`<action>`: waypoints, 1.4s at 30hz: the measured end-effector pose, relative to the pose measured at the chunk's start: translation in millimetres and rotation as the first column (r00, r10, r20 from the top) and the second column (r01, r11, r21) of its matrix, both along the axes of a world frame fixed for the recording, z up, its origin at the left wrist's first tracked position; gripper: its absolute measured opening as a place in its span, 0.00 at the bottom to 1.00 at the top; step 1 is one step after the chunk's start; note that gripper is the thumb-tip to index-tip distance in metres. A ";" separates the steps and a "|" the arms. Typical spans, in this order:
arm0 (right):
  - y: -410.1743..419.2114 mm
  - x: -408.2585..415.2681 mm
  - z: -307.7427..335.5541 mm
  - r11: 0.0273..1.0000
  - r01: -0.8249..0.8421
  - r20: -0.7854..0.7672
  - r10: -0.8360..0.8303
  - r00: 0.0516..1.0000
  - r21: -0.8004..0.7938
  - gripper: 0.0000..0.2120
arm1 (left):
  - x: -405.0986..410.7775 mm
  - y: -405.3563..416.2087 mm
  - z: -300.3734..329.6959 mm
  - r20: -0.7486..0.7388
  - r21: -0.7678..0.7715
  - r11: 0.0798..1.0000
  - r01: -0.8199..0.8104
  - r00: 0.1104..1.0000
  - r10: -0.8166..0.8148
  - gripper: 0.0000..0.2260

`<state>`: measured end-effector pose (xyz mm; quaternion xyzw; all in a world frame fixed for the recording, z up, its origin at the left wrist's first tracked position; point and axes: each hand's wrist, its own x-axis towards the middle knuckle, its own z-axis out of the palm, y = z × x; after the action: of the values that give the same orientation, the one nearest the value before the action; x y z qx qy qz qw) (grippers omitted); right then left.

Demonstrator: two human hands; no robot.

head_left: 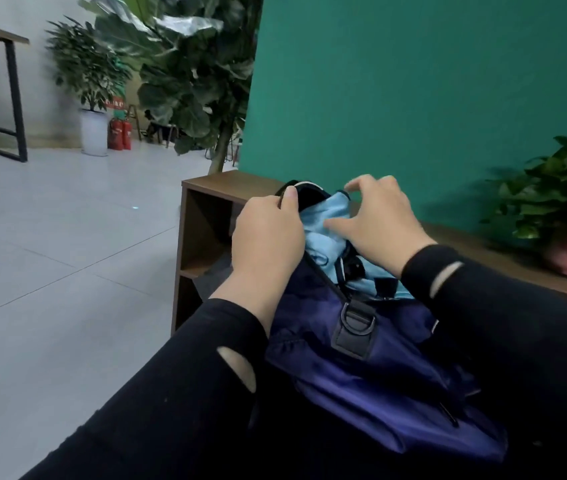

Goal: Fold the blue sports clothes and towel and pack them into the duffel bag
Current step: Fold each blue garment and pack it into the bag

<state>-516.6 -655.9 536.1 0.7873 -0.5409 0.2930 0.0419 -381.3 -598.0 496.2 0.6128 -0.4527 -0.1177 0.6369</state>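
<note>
A navy duffel bag [372, 368] lies on a low wooden bench [219, 183], its top opening facing away from me. Light blue fabric [327, 220] bulges out of the opening. My left hand [268, 233] grips the bag's dark rim at the far left of the opening, thumb curled over the edge. My right hand [375, 216] hovers over the blue fabric with fingers spread and bent, the thumb touching the cloth. A black strap loop with a D-ring [356, 323] sits on the bag's near side.
A green wall [413, 81] stands right behind the bench. A potted plant [559, 199] sits on the bench at the right. Tall leafy plants [185, 81], a white pot [94, 131] and red fire extinguishers [120, 133] stand at the back left on a grey tiled floor [50, 254].
</note>
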 end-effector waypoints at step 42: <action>250.6 -210.0 -113.3 0.968 -0.017 0.756 -0.183 0.628 0.249 0.10 | -260.1 155.7 -63.2 0.215 0.116 0.795 0.595 0.767 -0.605 0.12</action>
<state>-726.6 -405.3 422.9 0.5587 -0.5726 0.5343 -0.2729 -641.5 -442.3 433.0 0.4584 -0.6958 -0.2491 0.4936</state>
